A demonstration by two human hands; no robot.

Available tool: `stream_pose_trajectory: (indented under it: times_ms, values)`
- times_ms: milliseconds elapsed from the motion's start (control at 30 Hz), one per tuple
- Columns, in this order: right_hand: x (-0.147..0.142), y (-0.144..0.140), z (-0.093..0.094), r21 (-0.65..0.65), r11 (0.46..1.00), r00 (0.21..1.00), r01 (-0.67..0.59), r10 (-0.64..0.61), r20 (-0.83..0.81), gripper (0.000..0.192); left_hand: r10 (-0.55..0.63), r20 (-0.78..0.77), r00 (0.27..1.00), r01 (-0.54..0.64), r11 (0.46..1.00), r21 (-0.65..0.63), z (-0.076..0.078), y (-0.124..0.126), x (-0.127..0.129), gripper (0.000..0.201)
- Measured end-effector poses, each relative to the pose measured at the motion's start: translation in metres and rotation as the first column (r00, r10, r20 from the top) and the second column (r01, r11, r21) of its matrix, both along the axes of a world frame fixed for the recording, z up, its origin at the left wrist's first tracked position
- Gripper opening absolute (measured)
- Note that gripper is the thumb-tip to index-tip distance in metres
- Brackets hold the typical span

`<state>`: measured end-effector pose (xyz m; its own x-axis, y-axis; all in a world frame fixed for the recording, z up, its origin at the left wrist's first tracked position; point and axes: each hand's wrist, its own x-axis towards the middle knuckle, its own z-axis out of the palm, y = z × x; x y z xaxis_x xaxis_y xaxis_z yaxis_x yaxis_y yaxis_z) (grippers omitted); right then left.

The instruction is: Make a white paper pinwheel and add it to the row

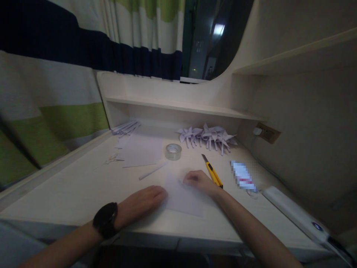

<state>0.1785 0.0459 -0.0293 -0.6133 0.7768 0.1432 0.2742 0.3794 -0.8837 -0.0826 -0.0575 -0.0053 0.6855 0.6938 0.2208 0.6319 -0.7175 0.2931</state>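
Paper (182, 197) lay flat near the front edge of the desk (69, 193), pinned between both hands. The left hand (141, 206), with a black watch (106, 219) on its wrist, rested palm down and flat on the sheet's left edge. The right hand (199, 181) pressed curled fingers onto the sheet's far corner. Just beside that hand lay a yellow knife (212, 172). Farther back stood a tape roll (173, 151), and behind it a row of folded paper pinwheels (208, 136).
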Motion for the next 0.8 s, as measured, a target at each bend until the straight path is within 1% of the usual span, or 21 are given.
stream_pose_trajectory:
  times_ms: [133,200,267,333,400,467,600,700,733,800]
  values:
    - [-0.001,-0.001,0.001,-0.008,1.0,1.0,0.008,-0.008,0.017,0.03,-0.005,0.096,0.995,0.007,1.0,-0.017,-0.006,0.003,0.002,0.025]
    - [-0.001,-0.001,0.001,-0.015,1.0,1.0,0.013,-0.013,0.014,0.03,0.012,0.166,0.986,-0.008,1.0,-0.028,-0.007,0.007,0.004,0.024]
    - [0.0,-0.001,0.002,-0.023,1.0,1.0,0.01,-0.009,0.012,0.03,0.064,0.245,0.967,-0.049,0.997,-0.066,-0.009,0.014,0.006,0.022]
    - [0.0,-0.002,0.003,-0.024,1.0,1.0,0.006,-0.005,0.018,0.03,0.134,0.295,0.946,-0.092,0.984,-0.154,-0.01,0.024,0.007,0.018]
    - [0.001,-0.003,0.004,-0.023,1.0,1.0,0.006,-0.005,0.031,0.03,0.198,0.296,0.934,-0.116,0.955,-0.274,-0.011,0.034,0.006,0.018]
    - [0.001,-0.004,0.005,-0.026,1.0,0.999,0.006,-0.005,0.032,0.029,0.243,0.28,0.929,-0.143,0.932,-0.334,-0.011,0.041,0.003,0.02]
    - [0.001,-0.004,0.007,-0.045,0.999,1.0,-0.01,0.011,0.021,0.031,0.291,0.238,0.927,-0.21,0.925,-0.315,-0.009,0.05,0.003,0.023]
    - [0.001,-0.004,0.008,-0.056,0.998,1.0,-0.017,0.017,0.015,0.032,0.292,0.284,0.913,-0.181,0.915,-0.36,-0.004,0.054,0.014,0.024]
    - [0.002,-0.004,0.008,-0.058,0.998,1.0,-0.016,0.016,0.006,0.032,0.297,0.305,0.905,-0.158,0.9,-0.406,-0.003,0.056,0.02,0.026]
    - [0.002,-0.004,0.009,-0.073,0.997,1.0,-0.004,0.003,-0.023,0.033,0.346,0.327,0.879,-0.13,0.836,-0.533,0.0,0.058,0.031,0.029]
